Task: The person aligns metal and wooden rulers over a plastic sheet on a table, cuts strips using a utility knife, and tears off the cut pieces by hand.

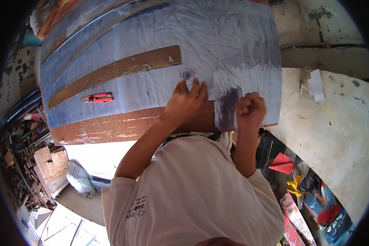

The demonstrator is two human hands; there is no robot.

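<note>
A large sheet of blue, suede-like material (151,88) covers the table, wrinkled toward the right. My left hand (185,102) lies on it with fingers spread, just below a small dark smudge. Farther right, my right hand (251,110) is curled closed above the sheet, beside a dark brushed patch (229,102). Whether anything sits inside those fingers is hidden. Left of my hands are a long, curved brown template (119,73) and a red utility knife (99,97).
Along the table's near edge runs a brown board strip (110,125). Thin curved strips (98,35) lie at the far left, where another person's arm (45,24) shows. A pale panel (328,123) stands at right. Scrap wood (24,164) is piled at left.
</note>
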